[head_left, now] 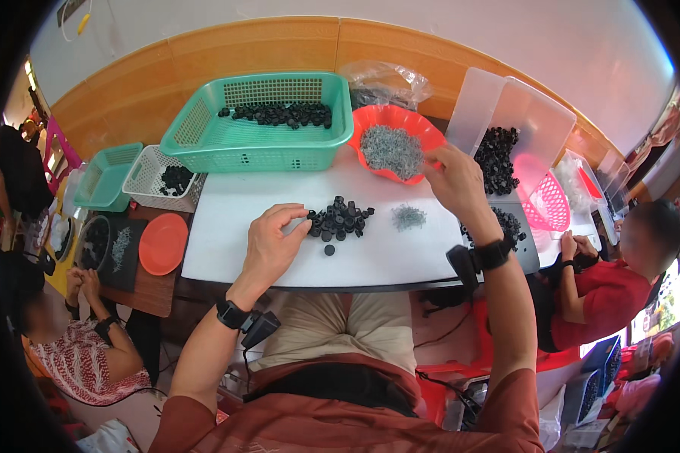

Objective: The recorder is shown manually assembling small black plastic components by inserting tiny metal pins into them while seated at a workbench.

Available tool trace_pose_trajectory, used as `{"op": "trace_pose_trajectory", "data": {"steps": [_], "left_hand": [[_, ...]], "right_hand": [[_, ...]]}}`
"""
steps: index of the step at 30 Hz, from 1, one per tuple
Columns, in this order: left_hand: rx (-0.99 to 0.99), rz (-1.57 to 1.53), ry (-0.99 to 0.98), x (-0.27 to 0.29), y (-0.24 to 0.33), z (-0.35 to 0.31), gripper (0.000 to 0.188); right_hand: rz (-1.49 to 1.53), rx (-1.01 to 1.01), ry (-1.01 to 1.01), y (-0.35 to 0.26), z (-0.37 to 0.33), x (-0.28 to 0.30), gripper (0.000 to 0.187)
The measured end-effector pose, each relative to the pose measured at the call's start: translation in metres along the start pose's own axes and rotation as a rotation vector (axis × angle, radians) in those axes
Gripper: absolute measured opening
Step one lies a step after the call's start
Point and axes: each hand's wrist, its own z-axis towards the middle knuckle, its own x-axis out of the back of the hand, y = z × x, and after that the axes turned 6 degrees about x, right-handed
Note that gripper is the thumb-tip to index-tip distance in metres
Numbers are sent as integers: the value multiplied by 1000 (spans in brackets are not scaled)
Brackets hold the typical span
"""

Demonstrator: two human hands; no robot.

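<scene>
My left hand [273,245] is at the left edge of a loose pile of small black round caps [341,219] on the white tabletop [234,198]. Its thumb and forefinger are bent toward each other, with a black cap at their tips. My right hand [459,185] reaches over the right rim of a red scalloped bowl [366,121]. Its fingertips are pinched together at the heap of fine grey metal pieces [393,151] inside; whatever they grip is too small to see. A smaller heap of grey pieces [409,217] lies between my hands. One cap [329,250] sits apart, nearer me.
A green basket [261,160] with black parts stands at the back, beside a white basket [147,181]. To the right are more black parts [496,160] and a pink basket [548,202]. Co-workers sit left [91,332] and right [593,294]. A red lid [163,244] lies at left.
</scene>
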Motion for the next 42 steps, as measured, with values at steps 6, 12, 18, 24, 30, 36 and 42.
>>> {"op": "trace_pose_trajectory", "data": {"steps": [6, 12, 18, 24, 30, 36, 42], "left_hand": [[35, 13, -29, 3, 8, 0, 23], [36, 4, -33, 5, 7, -2, 22], [74, -58, -53, 4, 7, 0, 21], [50, -45, -50, 3, 8, 2, 20], [11, -35, -38, 2, 3, 4, 20], [2, -31, -38, 1, 4, 2, 20], [15, -23, -45, 1, 6, 0, 20]], "right_hand": [[-85, -160, -426, 16, 40, -16, 33], [-161, -173, -711, 30, 62, -38, 41], [-99, -65, -659, 55, 58, -63, 28], [-20, -38, -626, 61, 63, -60, 12], [68, -90, -504, 57, 59, -57, 14], [220, -169, -377, 54, 50, -45, 14], [280, -215, -263, 48, 44, -25, 12]]}}
